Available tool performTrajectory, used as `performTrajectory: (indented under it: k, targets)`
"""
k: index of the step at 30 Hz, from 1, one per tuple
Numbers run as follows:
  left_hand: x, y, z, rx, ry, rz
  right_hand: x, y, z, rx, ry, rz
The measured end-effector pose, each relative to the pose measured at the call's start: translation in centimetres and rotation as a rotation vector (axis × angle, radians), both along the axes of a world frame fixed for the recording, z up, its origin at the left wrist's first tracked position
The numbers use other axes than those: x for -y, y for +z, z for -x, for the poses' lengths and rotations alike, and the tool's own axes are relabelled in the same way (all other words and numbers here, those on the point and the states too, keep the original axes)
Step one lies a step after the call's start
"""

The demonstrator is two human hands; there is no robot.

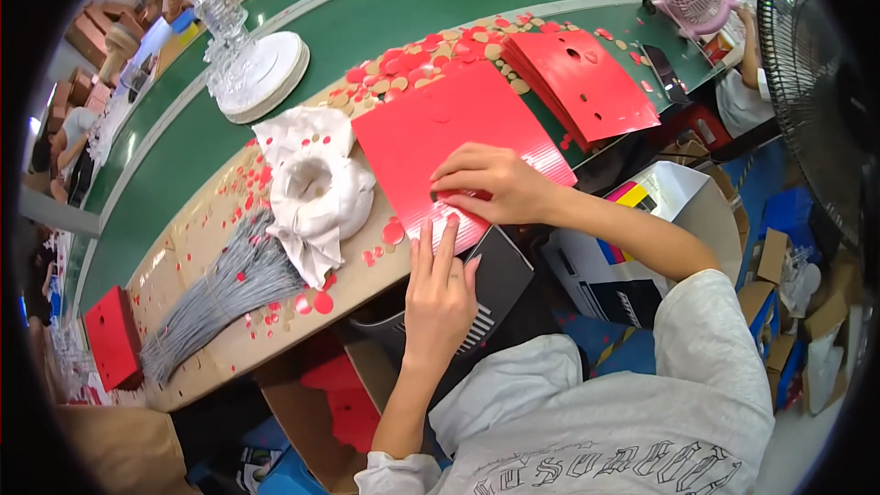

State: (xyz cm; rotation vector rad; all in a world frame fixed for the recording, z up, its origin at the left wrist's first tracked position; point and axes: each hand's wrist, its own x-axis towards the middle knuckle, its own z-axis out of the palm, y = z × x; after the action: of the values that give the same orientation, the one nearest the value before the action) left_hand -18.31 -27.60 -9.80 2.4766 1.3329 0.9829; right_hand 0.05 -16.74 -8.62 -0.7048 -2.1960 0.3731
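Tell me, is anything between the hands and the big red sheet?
No. Both hands already touch the red sheet: the right hand presses flat on top, and the left hand has its fingertips at the near edge. Nothing sits between.

Near edge: the left hand [438,298] and right hand [490,185] lay on the red sheet [449,142], blocking that stretch of the tabletop [197,243].
Left of sheet: a white cloth bundle [316,192] stood close, then grey wire ties [225,289].
Far edge: punched discs [431,55] littered it; a red sheet stack [582,82] filled the right corner.
Beyond: the green conveyor belt [385,14] lay open between lamp bases.
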Motion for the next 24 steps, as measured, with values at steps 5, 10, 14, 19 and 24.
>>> performTrajectory:
  k: [5,10,14,19,24]
  targets:
    - [0.3,-0.4,0.3,-0.018,0.014,-0.021,0.2,-0.4,0.5,0.005,0.022,0.045]
    - [0.5,-0.1,0.2,-0.005,0.011,-0.027,0.4,-0.2,0.1,0.075,0.058,0.007]
    - [0.4,-0.4,0.1,-0.003,0.01,-0.019,-0.1,-0.1,0.1,0.088,0.012,0.058]
    - [0.5,-0.5,0.3,-0.037,-0.004,-0.006,-2.4,-0.6,-1.7,0.319,-0.351,-0.01]
    - [0.6,-0.3,0.2,0.004,0.018,-0.005,-3.6,-0.7,-2.3,0.377,-0.436,-0.087]
